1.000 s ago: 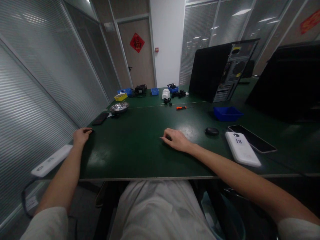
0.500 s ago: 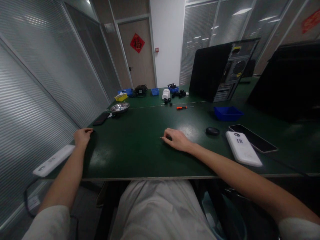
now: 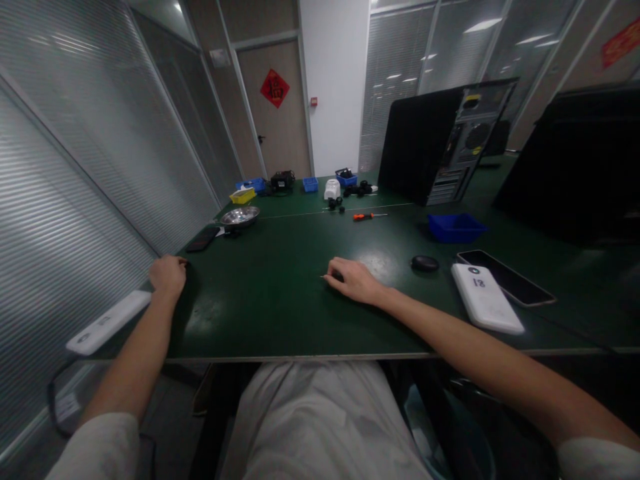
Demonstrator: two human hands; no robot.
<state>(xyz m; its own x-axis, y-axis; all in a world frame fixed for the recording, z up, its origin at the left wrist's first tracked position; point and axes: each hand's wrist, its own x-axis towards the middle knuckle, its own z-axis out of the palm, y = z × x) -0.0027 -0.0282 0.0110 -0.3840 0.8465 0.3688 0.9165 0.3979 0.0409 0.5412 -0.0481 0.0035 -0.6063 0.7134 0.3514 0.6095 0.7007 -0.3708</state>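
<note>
My right hand (image 3: 353, 280) lies palm down on the green table (image 3: 280, 300), near its middle. Its fingers are curled over a small dark tool (image 3: 338, 275) whose thin tip pokes out to the left. My left hand (image 3: 168, 275) rests at the table's left edge with its fingers curled into a loose fist. A tiny dark object (image 3: 185, 265) lies right at its knuckles; I cannot tell if the hand touches it. A long white device (image 3: 107, 322) lies by my left forearm, off the table's corner.
A white power bank (image 3: 486, 297), a black phone (image 3: 506, 276) and a black mouse (image 3: 425, 263) lie to the right. Farther back are a blue tray (image 3: 455, 227), an orange screwdriver (image 3: 364, 216), a steel bowl (image 3: 240, 216), another phone (image 3: 203, 239), a computer case (image 3: 445, 140) and small bins.
My left hand has pulled its fingers in from a flatter pose to a loose fist. My right hand has stayed where it was.
</note>
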